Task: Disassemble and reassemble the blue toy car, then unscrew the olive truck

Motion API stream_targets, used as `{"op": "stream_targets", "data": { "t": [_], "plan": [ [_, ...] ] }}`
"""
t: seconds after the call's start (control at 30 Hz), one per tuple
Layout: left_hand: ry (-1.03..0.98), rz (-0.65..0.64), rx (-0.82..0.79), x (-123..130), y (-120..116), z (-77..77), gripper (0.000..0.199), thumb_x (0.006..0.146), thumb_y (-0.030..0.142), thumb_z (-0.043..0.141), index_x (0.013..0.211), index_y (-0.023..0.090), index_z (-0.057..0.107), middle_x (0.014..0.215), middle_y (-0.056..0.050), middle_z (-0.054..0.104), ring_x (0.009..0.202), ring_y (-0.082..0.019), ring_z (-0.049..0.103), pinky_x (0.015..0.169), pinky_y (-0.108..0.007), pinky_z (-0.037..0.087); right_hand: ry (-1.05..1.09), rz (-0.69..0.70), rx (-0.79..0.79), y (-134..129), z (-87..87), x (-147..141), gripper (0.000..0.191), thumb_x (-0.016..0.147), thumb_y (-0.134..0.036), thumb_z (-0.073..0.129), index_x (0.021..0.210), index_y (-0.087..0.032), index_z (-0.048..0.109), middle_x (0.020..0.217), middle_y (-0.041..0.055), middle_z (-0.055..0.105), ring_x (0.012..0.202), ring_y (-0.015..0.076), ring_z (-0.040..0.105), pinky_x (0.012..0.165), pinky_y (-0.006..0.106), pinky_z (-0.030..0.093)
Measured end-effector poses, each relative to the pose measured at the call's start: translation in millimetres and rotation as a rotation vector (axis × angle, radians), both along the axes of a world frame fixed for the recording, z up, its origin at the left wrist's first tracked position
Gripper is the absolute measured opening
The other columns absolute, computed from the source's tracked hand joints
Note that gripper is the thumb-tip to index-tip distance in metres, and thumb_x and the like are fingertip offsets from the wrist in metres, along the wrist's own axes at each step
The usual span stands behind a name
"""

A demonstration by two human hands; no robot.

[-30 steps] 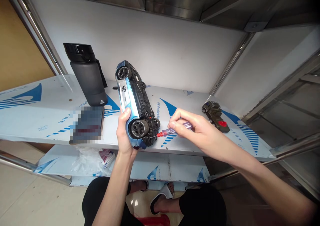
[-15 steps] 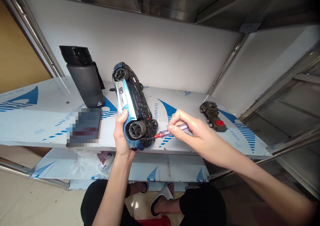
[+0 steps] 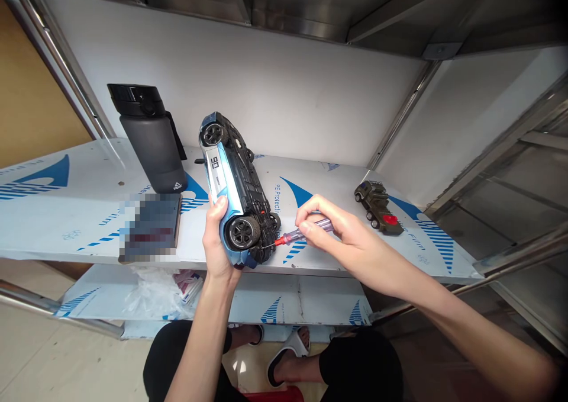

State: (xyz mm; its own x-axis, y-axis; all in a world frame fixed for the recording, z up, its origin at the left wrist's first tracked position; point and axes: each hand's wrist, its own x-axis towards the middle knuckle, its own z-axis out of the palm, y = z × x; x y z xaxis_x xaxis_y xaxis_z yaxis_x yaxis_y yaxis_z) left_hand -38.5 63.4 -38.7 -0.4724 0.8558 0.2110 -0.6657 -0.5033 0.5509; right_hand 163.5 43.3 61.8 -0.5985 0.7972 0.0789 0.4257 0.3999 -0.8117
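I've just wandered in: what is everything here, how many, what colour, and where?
Toy car: one, blue and white, tilted, centre
Screwdriver: one, clear purplish with red, at the car's lower end
Upper shelf: one, pale with blue print, middle
Toy truck: one, olive with red patch, upper shelf, right
Bottle: one, dark grey, upper shelf, left
Pixelated item: one, dark, before the bottle
Lower shelf: one, pale and blue, below
Plastic bag: one, whitish, lower shelf, left
Back panel: one, white, behind
Red item: one, bottom edge, cut off
Sandals: two, white, below
Left grip: one, bare, holding the car
Right grip: one, bare, holding the screwdriver
Legs: two, black clothing, bottom
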Motion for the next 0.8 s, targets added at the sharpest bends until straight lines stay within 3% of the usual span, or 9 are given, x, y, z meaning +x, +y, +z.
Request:
{"op": "stream_targets", "data": {
  "t": [0.2,0.27,0.37,0.47,0.57,0.7,0.8],
  "plan": [
    [0.000,0.002,-0.001,0,1,0.3,0.031,0.096,0.041,0.073,0.116,0.019,0.080,0.097,-0.003,0.081,0.093,-0.024,0.080,0.096,-0.034,0.062,-0.023,0.054,0.014,2,-2.9,7,0.006,0.109,-0.034,0.060,0.111,-0.030,0.056,0.110,-0.0020,0.060,0.098,0.0145,0.058,0.087,0.027,0.048],
    [0.009,0.017,0.000,0,0,0.5,0.031,0.096,0.041,0.073,0.115,0.019,0.081,0.097,-0.003,0.081,0.096,-0.025,0.080,0.096,-0.034,0.062,-0.029,0.070,0.015,3,-2.6,10,0.008,0.107,-0.029,0.062,0.112,-0.031,0.056,0.114,-0.0024,0.059,0.105,0.0143,0.058,0.092,0.026,0.048],
    [0.008,0.014,-0.007,1,0,0.7,0.031,0.095,0.041,0.073,0.117,0.021,0.080,0.099,-0.004,0.081,0.100,-0.027,0.079,0.095,-0.036,0.062,-0.028,0.094,0.004,3,-1.9,12,0.012,0.105,-0.023,0.064,0.109,-0.031,0.057,0.112,-0.0036,0.059,0.100,0.0129,0.057,0.091,0.025,0.047],
    [-0.007,-0.012,0.005,1,-1,0.9,0.032,0.096,0.039,0.073,0.123,0.022,0.078,0.100,-0.003,0.079,0.101,-0.026,0.079,0.097,-0.035,0.061,-0.005,0.064,-0.017,4,-3.2,8,0.007,0.107,-0.034,0.063,0.104,-0.029,0.058,0.104,-0.0036,0.058,0.090,0.0127,0.054,0.085,0.027,0.046],
    [-0.007,-0.026,0.028,1,-1,0.6,0.031,0.097,0.037,0.072,0.123,0.022,0.077,0.102,-0.002,0.079,0.093,-0.022,0.078,0.097,-0.033,0.061,0.058,-0.013,-0.045,5,-6.4,0,0.027,0.111,-0.051,0.053,0.099,-0.027,0.057,0.092,-0.0043,0.057,0.078,0.0121,0.050,0.076,0.028,0.044],
    [-0.025,-0.010,0.007,0,0,0.2,0.025,0.096,0.038,0.073,0.113,0.021,0.078,0.100,-0.002,0.080,0.081,-0.020,0.077,0.093,-0.033,0.062,0.077,-0.011,0.022,5,-7.7,-5,0.019,0.112,-0.043,0.055,0.101,-0.027,0.059,0.092,-0.0046,0.060,0.081,0.0114,0.053,0.075,0.027,0.043],
    [-0.024,-0.030,0.001,0,0,0.7,0.024,0.096,0.040,0.073,0.109,0.020,0.078,0.099,-0.003,0.081,0.091,-0.024,0.079,0.094,-0.034,0.063,0.036,0.038,0.031,5,-5.3,-1,0.013,0.110,-0.037,0.059,0.104,-0.027,0.060,0.095,-0.0038,0.063,0.085,0.0119,0.057,0.077,0.026,0.045]
  ]
}}
